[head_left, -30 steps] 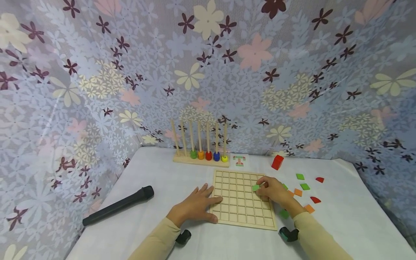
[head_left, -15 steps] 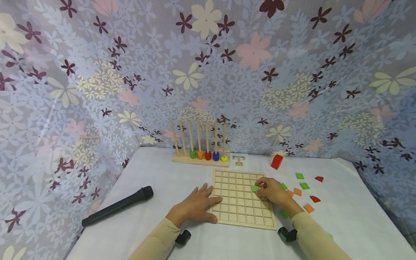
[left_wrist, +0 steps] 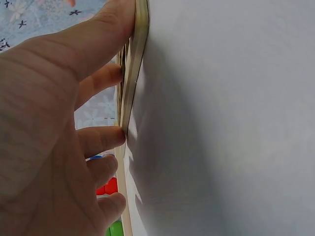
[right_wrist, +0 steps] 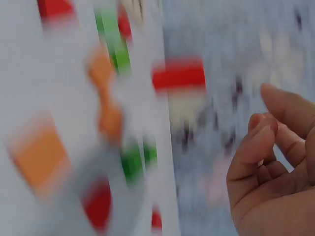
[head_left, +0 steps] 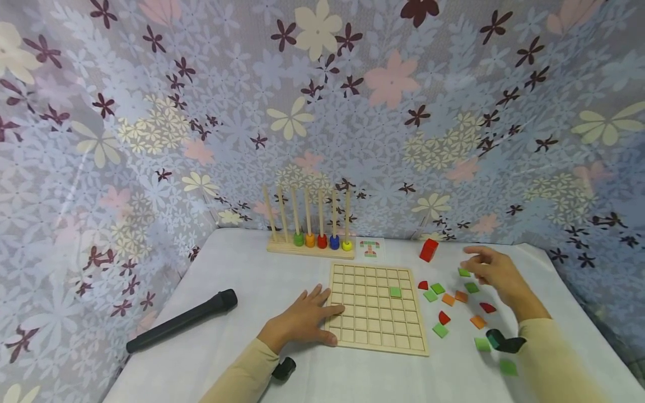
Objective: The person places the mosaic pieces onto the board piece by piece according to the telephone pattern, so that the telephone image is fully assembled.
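A wooden grid board lies on the white table, one light green square tile set in a cell right of its middle. My left hand rests spread on the board's left edge; the left wrist view shows thumb and fingertips against the rim. Above the loose tiles at the right is my right hand, fingers loosely bent, holding nothing. A green tile shows just below its fingertips. In the right wrist view the tiles are blurred, and the right hand has a gap between thumb and fingers.
Green, orange and red pieces lie scattered right of the board. A red block stands behind them. A pegged stand with coloured beads and a pattern card are at the back. A black microphone lies at left.
My right hand has let go of the green tile, which stays in a board cell, and has moved right over the loose tiles. My left hand keeps its place.
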The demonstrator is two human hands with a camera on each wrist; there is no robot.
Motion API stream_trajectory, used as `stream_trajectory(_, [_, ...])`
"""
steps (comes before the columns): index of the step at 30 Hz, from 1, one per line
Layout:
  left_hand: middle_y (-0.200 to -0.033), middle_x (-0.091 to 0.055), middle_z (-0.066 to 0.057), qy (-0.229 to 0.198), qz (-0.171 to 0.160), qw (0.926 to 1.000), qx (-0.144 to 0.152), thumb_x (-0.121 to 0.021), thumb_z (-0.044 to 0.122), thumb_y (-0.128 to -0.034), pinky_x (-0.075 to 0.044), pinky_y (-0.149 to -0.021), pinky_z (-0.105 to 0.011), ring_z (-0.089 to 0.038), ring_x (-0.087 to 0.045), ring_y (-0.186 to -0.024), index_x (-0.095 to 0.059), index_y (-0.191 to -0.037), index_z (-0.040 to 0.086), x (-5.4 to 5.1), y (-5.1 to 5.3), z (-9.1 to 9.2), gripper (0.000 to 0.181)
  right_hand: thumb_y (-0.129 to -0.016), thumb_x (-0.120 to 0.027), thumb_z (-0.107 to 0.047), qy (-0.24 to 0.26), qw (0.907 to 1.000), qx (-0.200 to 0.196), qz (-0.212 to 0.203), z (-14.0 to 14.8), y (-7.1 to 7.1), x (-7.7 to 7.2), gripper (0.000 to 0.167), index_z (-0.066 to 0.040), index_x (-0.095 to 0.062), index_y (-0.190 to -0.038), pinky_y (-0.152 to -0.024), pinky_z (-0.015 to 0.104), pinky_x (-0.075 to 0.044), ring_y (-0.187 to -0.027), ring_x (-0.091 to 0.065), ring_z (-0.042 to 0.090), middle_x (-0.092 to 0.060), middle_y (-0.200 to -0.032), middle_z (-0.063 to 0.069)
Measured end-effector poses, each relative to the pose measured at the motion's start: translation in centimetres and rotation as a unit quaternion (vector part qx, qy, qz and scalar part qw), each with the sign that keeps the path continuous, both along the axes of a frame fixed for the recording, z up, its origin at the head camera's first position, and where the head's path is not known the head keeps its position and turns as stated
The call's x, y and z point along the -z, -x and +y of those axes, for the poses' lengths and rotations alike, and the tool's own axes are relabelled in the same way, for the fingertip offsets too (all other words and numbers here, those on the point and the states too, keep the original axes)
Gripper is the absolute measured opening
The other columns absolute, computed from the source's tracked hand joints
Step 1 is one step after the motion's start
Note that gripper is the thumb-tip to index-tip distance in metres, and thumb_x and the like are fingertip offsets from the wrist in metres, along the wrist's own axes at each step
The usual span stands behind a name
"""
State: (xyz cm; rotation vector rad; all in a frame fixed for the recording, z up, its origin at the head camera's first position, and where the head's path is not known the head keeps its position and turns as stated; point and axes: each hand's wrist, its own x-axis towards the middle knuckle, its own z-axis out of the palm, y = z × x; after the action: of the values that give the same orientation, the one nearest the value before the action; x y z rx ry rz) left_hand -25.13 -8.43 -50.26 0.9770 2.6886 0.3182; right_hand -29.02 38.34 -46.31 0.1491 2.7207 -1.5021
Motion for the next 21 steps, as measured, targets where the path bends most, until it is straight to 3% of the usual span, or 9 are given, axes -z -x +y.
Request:
stream_trajectory(4, [-0.168, -0.024, -0.015, 0.000, 0.003, 1.0000, -0.002, -0.070, 0.065, -0.0826, -0.019, -0.123, -0.060, -0.038, -0.014, -0.156, -0.047, -0.154, 0.035, 0.2, 0.0, -0.2, 0.081, -0.098, -0.068, -0.043, 0.024, 0.9984, 0.051, -0.003, 5.9, 0.3, 0.5, 0.084, -0.004, -0.027, -0.161, -0.073, 0.030, -0.057, -0.086, -0.061, 0.014, -0.056, -0.102, -0.015])
stream_trajectory(7, [-0.168, -0.024, -0.015, -0.002, 0.001, 1.0000, -0.004, -0.070, 0.065, -0.0831, -0.018, -0.123, -0.060, -0.038, -0.013, -0.156, -0.046, -0.154, 0.035, 0.3, 0.1, -0.3, 0.081, -0.098, -0.068, -0.043, 0.053, 0.9947, 0.083, -0.029, 8.6, 0.5, 2.0, 0.090, -0.007, -0.017, -0.164, -0.074, 0.029, -0.056, -0.087, -0.062, 0.012, -0.054, -0.101, -0.021])
stream_trajectory(9, [-0.168, -0.024, -0.015, -0.005, -0.004, 1.0000, -0.006, -0.071, 0.064, -0.0829, -0.017, -0.123, -0.060, -0.037, -0.013, -0.156, -0.046, -0.154, 0.035, 0.3, 0.0, -0.3, 0.081, -0.099, -0.068, -0.039, 0.067, 0.9910, 0.106, -0.048, 9.5, 0.5, 3.3, 0.092, -0.006, -0.013, -0.164, -0.071, 0.029, -0.055, -0.083, -0.061, 0.013, -0.057, -0.108, -0.011])
stream_trajectory(11, [-0.168, -0.024, -0.015, -0.004, -0.008, 0.9999, -0.006, -0.071, 0.064, -0.0829, -0.017, -0.123, -0.060, -0.037, -0.013, -0.157, -0.046, -0.154, 0.036, 0.4, 0.0, -0.3, 0.080, -0.099, -0.067, -0.037, 0.057, 0.9886, 0.121, -0.069, 10.0, 0.5, 4.6, 0.090, -0.005, -0.013, -0.163, -0.068, 0.028, -0.054, -0.078, -0.060, 0.012, -0.059, -0.121, 0.008])
stream_trajectory(14, [-0.168, -0.024, -0.014, -0.009, -0.018, 0.9998, -0.006, -0.072, 0.063, -0.0826, -0.016, -0.124, -0.060, -0.036, -0.013, -0.157, -0.047, -0.154, 0.036, 0.4, -0.1, -0.1, 0.080, -0.099, -0.067, -0.033, 0.021, 0.9861, 0.143, -0.082, 10.3, 0.2, 5.9, 0.086, 0.000, -0.017, -0.161, -0.063, 0.025, -0.052, -0.075, -0.058, 0.011, -0.043, -0.143, 0.033])
stream_trajectory(17, [-0.168, -0.023, -0.014, -0.012, -0.019, 0.9997, -0.007, -0.071, 0.063, -0.0828, -0.015, -0.124, -0.059, -0.035, -0.012, -0.157, -0.046, -0.154, 0.037, 0.4, -0.1, 0.1, 0.080, -0.099, -0.067, -0.031, -0.034, 0.9848, 0.152, -0.076, 10.1, 0.1, 6.2, 0.081, 0.004, -0.024, -0.158, -0.066, 0.026, -0.052, -0.085, -0.060, 0.018, -0.036, -0.149, 0.038])
stream_trajectory(21, [-0.169, -0.021, -0.013, -0.007, -0.015, 0.9998, -0.014, -0.071, 0.063, -0.0826, -0.015, -0.124, -0.058, -0.035, -0.012, -0.157, -0.045, -0.155, 0.037, 0.4, -0.1, 0.1, 0.081, -0.098, -0.067, -0.031, -0.102, 0.9830, 0.138, -0.067, 9.3, 0.2, 6.0, 0.074, 0.008, -0.034, -0.153, -0.088, 0.053, -0.052, -0.112, -0.052, 0.046, -0.037, -0.145, 0.041])
